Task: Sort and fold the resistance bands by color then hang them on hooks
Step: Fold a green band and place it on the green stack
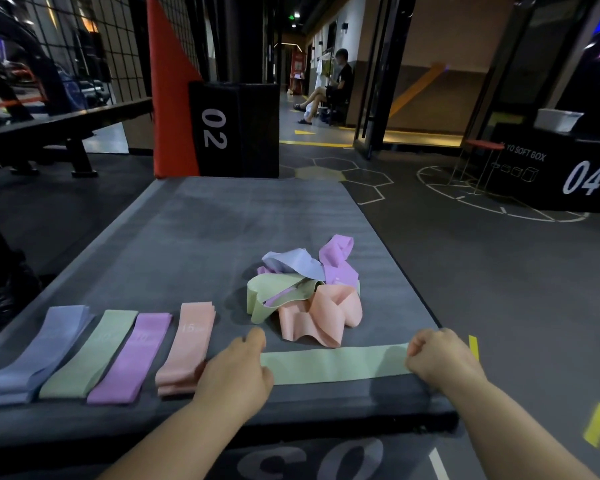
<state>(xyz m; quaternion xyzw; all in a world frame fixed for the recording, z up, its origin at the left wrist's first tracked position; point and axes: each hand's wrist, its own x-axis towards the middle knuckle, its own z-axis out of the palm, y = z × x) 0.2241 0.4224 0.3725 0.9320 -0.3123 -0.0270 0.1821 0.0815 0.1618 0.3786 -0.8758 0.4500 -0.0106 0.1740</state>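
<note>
A pale green band (336, 363) lies stretched flat along the near edge of the grey padded box (194, 237). The left hand (234, 374) and right hand (442, 355) each pinch one end, fingers curled tight. Tangled bands (305, 292) sit just behind.

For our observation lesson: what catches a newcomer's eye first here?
The left hand and right hand hold a green band flat along the near edge of the mat. Behind lies a tangled pile of bands; at left sit a blue stack, green stack, purple stack and pink stack.
</note>
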